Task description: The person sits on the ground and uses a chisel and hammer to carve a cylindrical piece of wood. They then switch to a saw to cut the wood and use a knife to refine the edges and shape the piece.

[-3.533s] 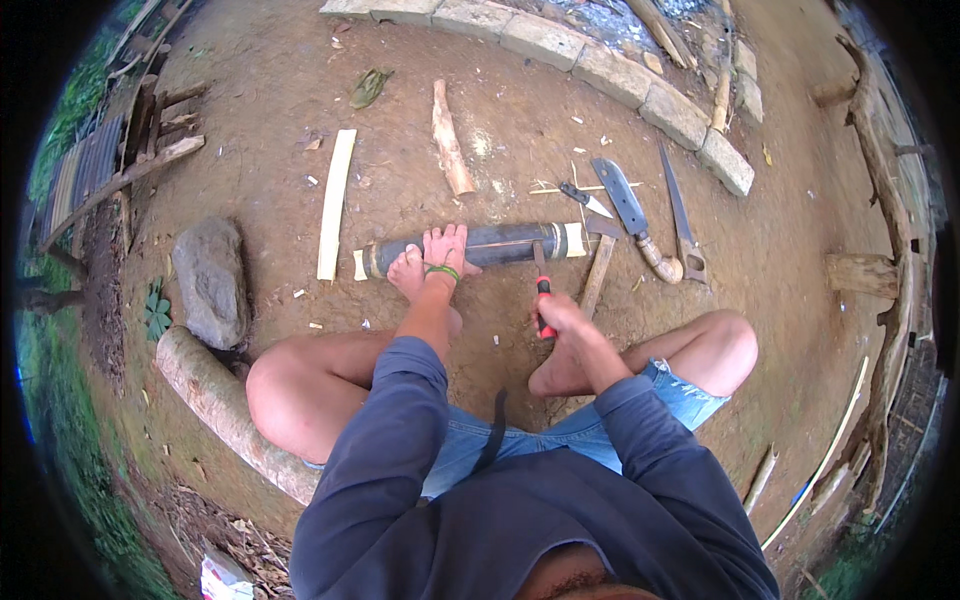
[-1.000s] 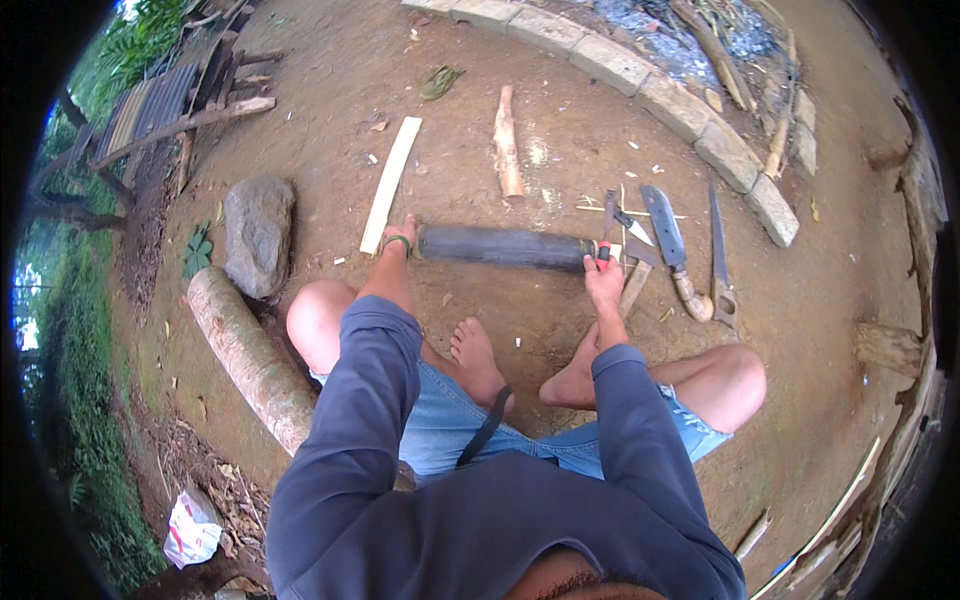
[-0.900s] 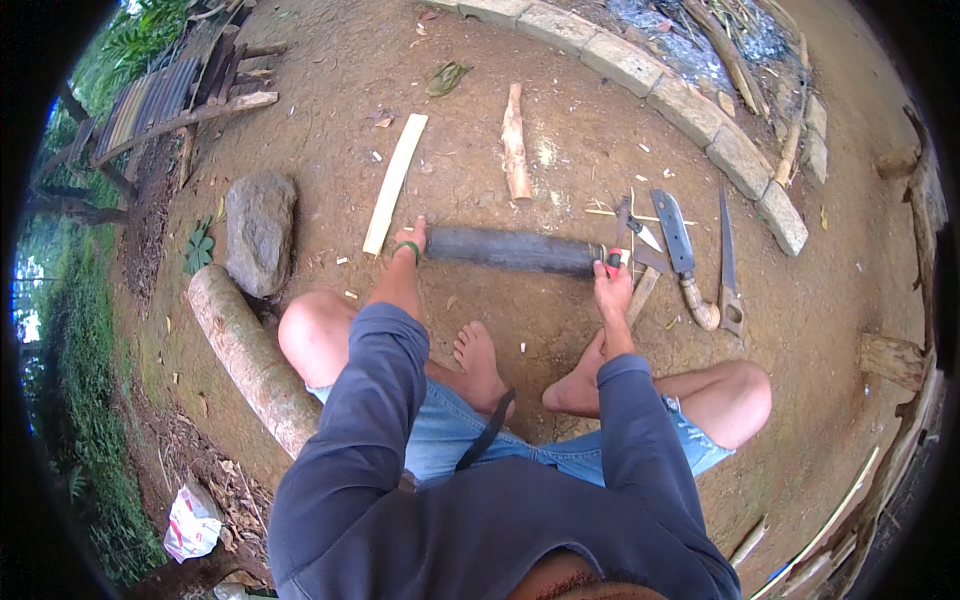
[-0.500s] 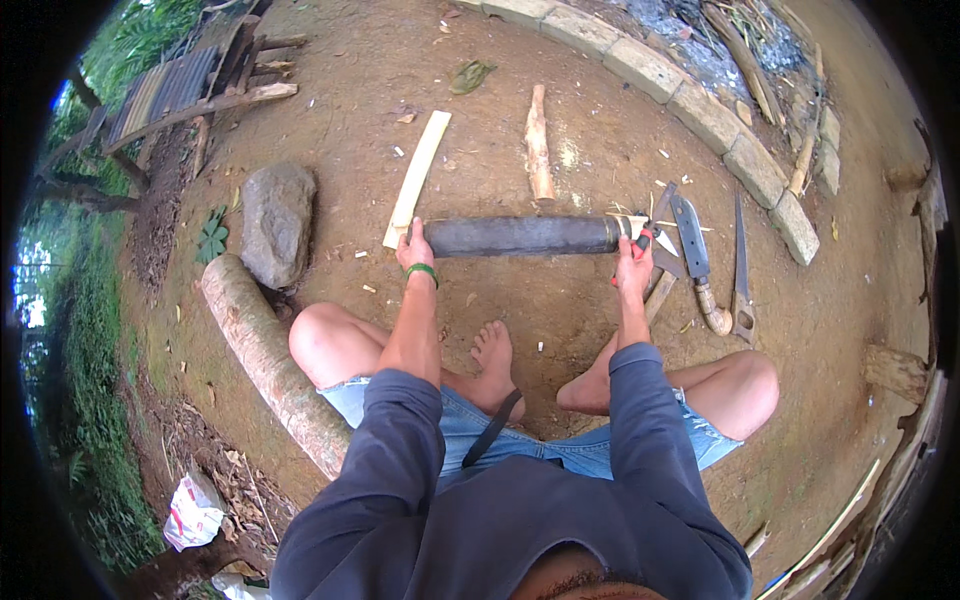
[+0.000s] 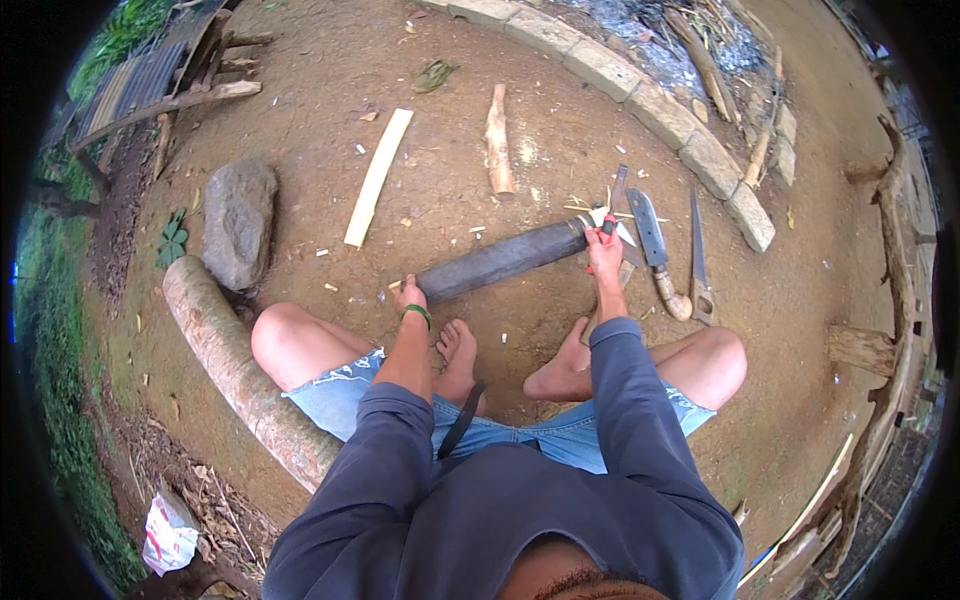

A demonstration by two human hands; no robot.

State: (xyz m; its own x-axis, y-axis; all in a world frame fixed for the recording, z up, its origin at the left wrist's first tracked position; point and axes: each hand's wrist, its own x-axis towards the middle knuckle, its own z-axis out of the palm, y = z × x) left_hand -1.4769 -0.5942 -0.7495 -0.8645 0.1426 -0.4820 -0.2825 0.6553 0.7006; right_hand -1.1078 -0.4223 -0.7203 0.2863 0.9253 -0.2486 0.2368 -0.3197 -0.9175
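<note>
My fingers of the left hand [image 5: 408,297] curl over the near end of the dark bamboo tube [image 5: 503,260], while those of my right hand [image 5: 603,256] are closed around a red-handled tool [image 5: 606,226] held at the tube's far end; how tight that grip is I cannot tell at this size. I sit on bare brown earth [image 5: 500,110], outdoors, my bare feet [image 5: 520,360] drawn in below the tube. A curved row of stone blocks [image 5: 640,85] edges a bed of ash and sticks beyond. On my left lie a grey rock [image 5: 238,220] and a long log [image 5: 235,370] under my knee; a pale split slat [image 5: 378,176] and a short stick [image 5: 497,140] lie farther out. Just right of the tube's far end rest a broad knife [image 5: 655,250] with a curved handle and a hand saw [image 5: 698,255]. The tube lies on the ground between my two hands, slanting up toward the right. Half a second ago it lay nearly level; its right end now sits higher, and my left hand has come lower and closer to my foot. The knife and saw have stayed where they were.
</note>
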